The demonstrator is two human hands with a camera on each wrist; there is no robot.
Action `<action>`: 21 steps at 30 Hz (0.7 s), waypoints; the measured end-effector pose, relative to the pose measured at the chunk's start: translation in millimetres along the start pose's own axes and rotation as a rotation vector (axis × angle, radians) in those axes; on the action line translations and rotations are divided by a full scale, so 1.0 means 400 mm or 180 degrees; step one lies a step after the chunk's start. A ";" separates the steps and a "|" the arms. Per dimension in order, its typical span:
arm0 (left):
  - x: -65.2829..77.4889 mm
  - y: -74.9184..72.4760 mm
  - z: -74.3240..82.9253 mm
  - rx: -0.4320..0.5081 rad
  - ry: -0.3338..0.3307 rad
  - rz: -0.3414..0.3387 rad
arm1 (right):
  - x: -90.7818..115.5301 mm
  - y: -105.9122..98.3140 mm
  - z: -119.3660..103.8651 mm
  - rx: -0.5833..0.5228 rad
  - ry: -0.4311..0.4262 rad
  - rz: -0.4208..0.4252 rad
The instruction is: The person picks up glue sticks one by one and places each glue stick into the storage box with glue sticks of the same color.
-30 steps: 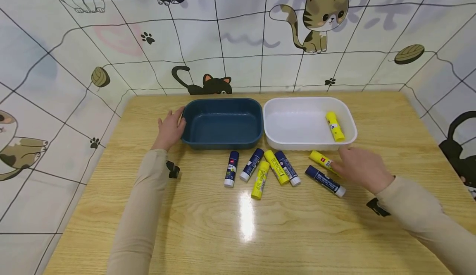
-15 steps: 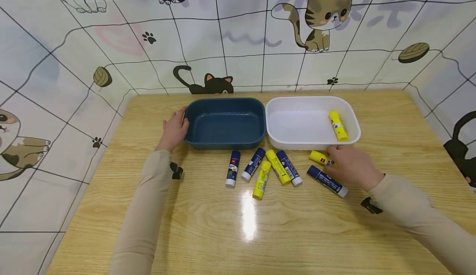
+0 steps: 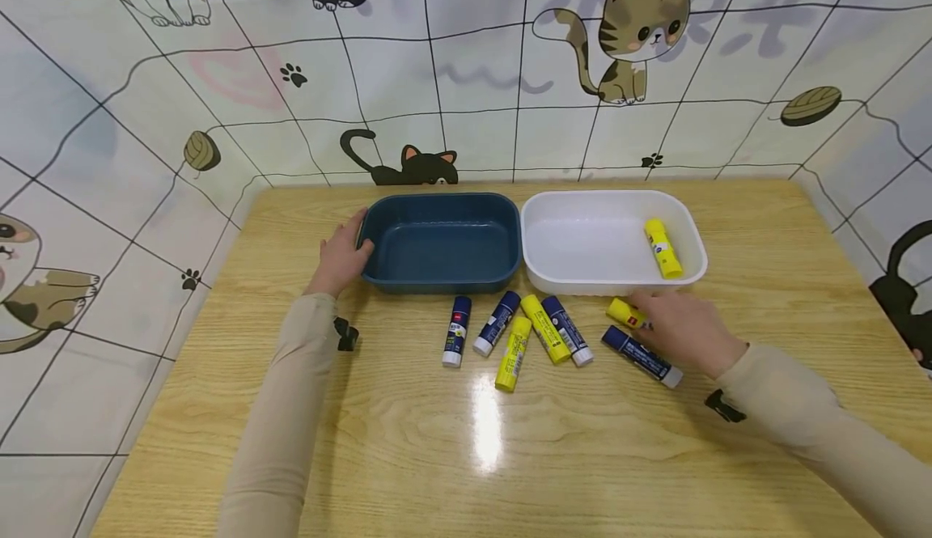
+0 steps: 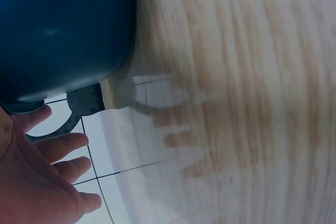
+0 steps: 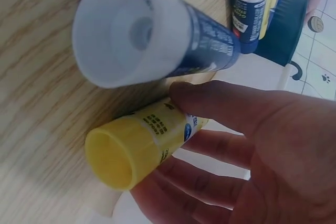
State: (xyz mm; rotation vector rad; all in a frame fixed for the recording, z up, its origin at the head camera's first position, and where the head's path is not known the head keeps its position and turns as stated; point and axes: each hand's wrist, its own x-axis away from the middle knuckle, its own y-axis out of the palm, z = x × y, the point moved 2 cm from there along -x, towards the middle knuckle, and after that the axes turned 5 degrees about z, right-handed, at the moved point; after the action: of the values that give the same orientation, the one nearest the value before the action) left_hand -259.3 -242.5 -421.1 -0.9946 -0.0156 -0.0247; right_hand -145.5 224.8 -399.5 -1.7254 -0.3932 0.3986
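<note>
My right hand (image 3: pixel 684 332) pinches a yellow glue stick (image 5: pixel 142 140) between thumb and fingers. It lies just in front of the white tray (image 3: pixel 582 247), its far part covered by the hand in the head view. Right beside it is a navy glue stick (image 3: pixel 642 357) with a white end, which looms close in the right wrist view. Inside the white tray, another yellow glue stick (image 3: pixel 662 248) lies near the right wall. At the outer left side of the dark blue tray (image 3: pixel 440 251), my left hand (image 3: pixel 341 257) rests with loosely spread fingers.
In front of the trays lie several more glue sticks, among them a navy one (image 3: pixel 456 332) at the left and a yellow one (image 3: pixel 513 354) nearest me. The two trays stand side by side on the wooden table (image 3: pixel 408 457), before a cat-patterned wall (image 3: pixel 480 77).
The right hand has shifted slightly left along the yellow glue stick and now grips it. The left hand stays at the blue tray. The view has shifted slightly.
</note>
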 end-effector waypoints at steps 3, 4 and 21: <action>0.003 -0.002 0.003 -0.0138 0.0054 0.0034 | 0.005 -0.008 -0.006 -0.0008 -0.0006 -0.0020; 0.004 -0.002 0.004 -0.0197 0.0087 0.0056 | 0.007 -0.012 -0.007 -0.0011 -0.0015 -0.0014; 0.002 -0.005 0.023 -0.1038 0.0284 0.0124 | 0.011 -0.053 -0.033 -0.0044 -0.0051 0.0083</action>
State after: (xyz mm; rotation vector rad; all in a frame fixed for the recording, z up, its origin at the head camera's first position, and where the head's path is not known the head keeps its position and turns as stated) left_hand -258.4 -235.9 -414.7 -1.3189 0.0922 -0.0366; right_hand -136.3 219.2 -376.4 -1.7432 -0.3862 0.4295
